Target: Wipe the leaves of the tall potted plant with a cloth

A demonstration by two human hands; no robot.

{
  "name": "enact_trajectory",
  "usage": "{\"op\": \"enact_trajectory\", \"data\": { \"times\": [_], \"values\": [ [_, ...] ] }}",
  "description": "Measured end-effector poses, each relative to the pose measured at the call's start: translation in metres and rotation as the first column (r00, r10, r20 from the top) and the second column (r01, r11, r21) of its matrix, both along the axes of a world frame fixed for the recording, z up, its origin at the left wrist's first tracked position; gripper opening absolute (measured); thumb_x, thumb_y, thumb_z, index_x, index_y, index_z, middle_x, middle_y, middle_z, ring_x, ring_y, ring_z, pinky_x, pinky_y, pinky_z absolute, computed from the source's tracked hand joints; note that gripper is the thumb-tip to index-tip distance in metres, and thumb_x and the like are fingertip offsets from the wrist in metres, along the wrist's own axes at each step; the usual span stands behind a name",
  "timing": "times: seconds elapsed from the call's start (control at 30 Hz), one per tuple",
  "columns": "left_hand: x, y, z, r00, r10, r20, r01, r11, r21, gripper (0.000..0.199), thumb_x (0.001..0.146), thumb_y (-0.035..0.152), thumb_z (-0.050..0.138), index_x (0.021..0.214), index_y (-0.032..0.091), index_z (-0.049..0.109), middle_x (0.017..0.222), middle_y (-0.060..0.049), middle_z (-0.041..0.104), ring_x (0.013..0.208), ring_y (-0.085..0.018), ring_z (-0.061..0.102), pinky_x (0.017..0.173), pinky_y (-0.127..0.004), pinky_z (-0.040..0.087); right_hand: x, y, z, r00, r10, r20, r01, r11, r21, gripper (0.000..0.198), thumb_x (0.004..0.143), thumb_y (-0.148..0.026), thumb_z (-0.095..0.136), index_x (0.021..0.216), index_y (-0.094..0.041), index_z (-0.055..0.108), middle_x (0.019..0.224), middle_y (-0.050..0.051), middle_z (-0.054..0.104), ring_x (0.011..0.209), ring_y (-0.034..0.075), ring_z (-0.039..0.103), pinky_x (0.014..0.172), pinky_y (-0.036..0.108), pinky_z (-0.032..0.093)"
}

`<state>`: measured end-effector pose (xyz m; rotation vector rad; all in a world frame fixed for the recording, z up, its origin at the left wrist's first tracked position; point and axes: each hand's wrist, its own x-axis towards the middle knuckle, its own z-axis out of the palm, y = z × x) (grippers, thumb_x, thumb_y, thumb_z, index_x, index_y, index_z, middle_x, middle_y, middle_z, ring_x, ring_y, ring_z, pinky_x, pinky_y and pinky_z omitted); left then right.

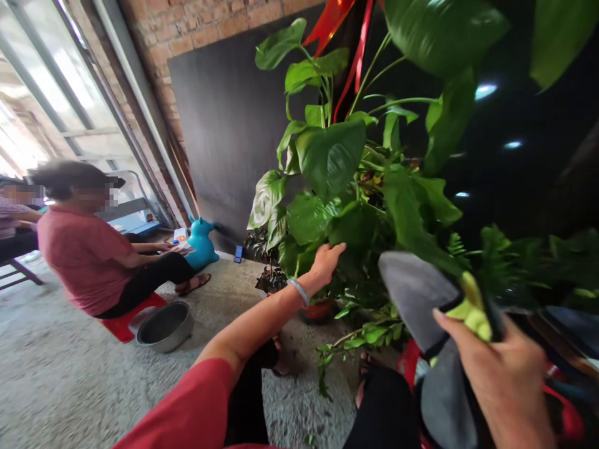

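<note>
My right hand (505,362) is closed around a pair of grey sole-shaped pieces (418,299) with a crumpled yellow-green part (472,312); their exact kind is unclear. My left hand (325,265), with a pale bracelet on its wrist, reaches in among the broad green leaves of a tall potted plant (332,156). Its fingers look curled, the index pointing right against the foliage, and whatever they pinch, if anything, cannot be made out. Below that hand, part of a reddish-brown pot (318,310) shows. Red ribbons (358,56) hang in the upper leaves.
A person in a pink shirt (82,255) sits on a red stool (135,318) at left, beside a grey metal basin (165,327). Near the wall stands a blue animal toy (202,240); a phone (238,254) leans close by. Another person sits at the far left edge.
</note>
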<state>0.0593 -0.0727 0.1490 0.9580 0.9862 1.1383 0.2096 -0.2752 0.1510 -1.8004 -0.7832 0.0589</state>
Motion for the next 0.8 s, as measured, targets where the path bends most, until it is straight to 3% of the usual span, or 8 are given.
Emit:
{"op": "enact_trajectory", "data": {
  "times": [0.07, 0.13, 0.23, 0.33, 0.43, 0.5, 0.7, 0.8],
  "values": [
    [-0.009, 0.003, 0.0, 0.998, -0.018, 0.058, 0.017, 1.0, 0.011, 0.014, 0.083, 0.021, 0.074, 0.074, 0.016, 0.064, 0.061, 0.002, 0.061, 0.06, -0.012, 0.058, 0.068, -0.025, 0.049, -0.005, 0.011, 0.016, 0.991, -0.104, 0.079, 0.08, 0.962, 0.262, 0.047, 0.062, -0.053, 0.076, 0.093, -0.018, 0.069, 0.084, 0.008, 0.071, 0.078, 0.027, 0.065, 0.072, 0.038, 0.048],
    [-0.011, 0.006, -0.002, 0.994, -0.023, 0.106, 0.022, 1.0, 0.015, 0.012, 0.084, 0.02, 0.073, 0.076, 0.015, 0.064, 0.065, 0.001, 0.064, 0.061, -0.012, 0.059, 0.071, -0.025, 0.05, -0.012, 0.033, 0.03, 0.985, -0.085, 0.147, 0.023, 0.925, 0.379, 0.044, 0.07, -0.051, 0.073, 0.099, -0.018, 0.067, 0.094, 0.012, 0.072, 0.084, 0.027, 0.066, 0.076, 0.036, 0.049],
    [-0.012, 0.01, -0.005, 0.988, -0.028, 0.155, 0.032, 0.999, -0.03, 0.012, 0.082, 0.023, 0.075, 0.08, 0.016, 0.065, 0.071, 0.0, 0.068, 0.066, -0.013, 0.063, 0.075, -0.028, 0.052, -0.024, 0.063, 0.021, 0.978, 0.121, 0.171, -0.145, 0.98, 0.137, 0.039, 0.077, -0.05, 0.061, 0.104, -0.022, 0.065, 0.101, 0.015, 0.072, 0.094, 0.03, 0.065, 0.082, 0.04, 0.048],
    [-0.016, 0.012, -0.006, 0.975, -0.069, 0.212, 0.082, 0.995, -0.057, 0.013, 0.08, 0.023, 0.075, 0.083, 0.015, 0.065, 0.073, -0.002, 0.07, 0.067, -0.015, 0.066, 0.075, -0.031, 0.054, -0.031, 0.064, -0.023, 0.977, 0.211, 0.035, -0.206, 0.974, -0.098, 0.041, 0.068, -0.053, 0.061, 0.092, -0.021, 0.066, 0.087, 0.017, 0.072, 0.089, 0.035, 0.066, 0.08, 0.044, 0.047],
    [-0.02, 0.01, -0.007, 0.966, -0.097, 0.239, 0.115, 0.992, -0.061, 0.013, 0.079, 0.02, 0.075, 0.083, 0.014, 0.064, 0.073, -0.003, 0.07, 0.068, -0.016, 0.067, 0.074, -0.031, 0.056, -0.031, 0.036, -0.069, 0.967, 0.182, -0.18, -0.201, 0.975, -0.095, 0.049, 0.06, -0.059, 0.067, 0.088, -0.019, 0.067, 0.08, 0.012, 0.072, 0.082, 0.033, 0.066, 0.074, 0.041, 0.049],
    [-0.02, 0.008, -0.008, 0.965, -0.102, 0.242, 0.123, 0.99, -0.074, 0.013, 0.079, 0.02, 0.074, 0.082, 0.014, 0.062, 0.072, -0.002, 0.069, 0.066, -0.015, 0.067, 0.073, -0.032, 0.056, -0.029, 0.01, -0.086, 0.944, 0.147, -0.297, -0.179, 0.98, -0.083, 0.052, 0.058, -0.058, 0.071, 0.09, -0.017, 0.069, 0.076, 0.008, 0.072, 0.077, 0.031, 0.066, 0.07, 0.038, 0.049],
    [-0.01, -0.005, -0.022, 0.968, -0.177, 0.18, 0.19, 0.98, -0.057, 0.008, 0.084, 0.02, 0.068, 0.087, 0.014, 0.063, 0.076, -0.004, 0.07, 0.064, -0.016, 0.065, 0.072, -0.034, 0.058, -0.02, -0.048, -0.098, 0.933, -0.009, -0.36, -0.069, 0.977, -0.201, 0.049, 0.064, -0.058, 0.076, 0.092, -0.017, 0.072, 0.066, 0.005, 0.069, 0.068, 0.029, 0.066, 0.061, 0.035, 0.05],
    [-0.006, -0.017, -0.035, 0.951, -0.293, 0.1, 0.304, 0.946, -0.113, 0.009, 0.085, 0.021, 0.066, 0.09, 0.013, 0.066, 0.083, -0.008, 0.072, 0.071, -0.018, 0.068, 0.07, -0.033, 0.057, -0.011, -0.061, -0.101, 0.944, -0.044, -0.326, -0.005, 0.989, -0.15, 0.054, 0.064, -0.058, 0.078, 0.097, -0.016, 0.071, 0.069, 0.006, 0.07, 0.065, 0.029, 0.066, 0.057, 0.036, 0.05]
  ]
}}
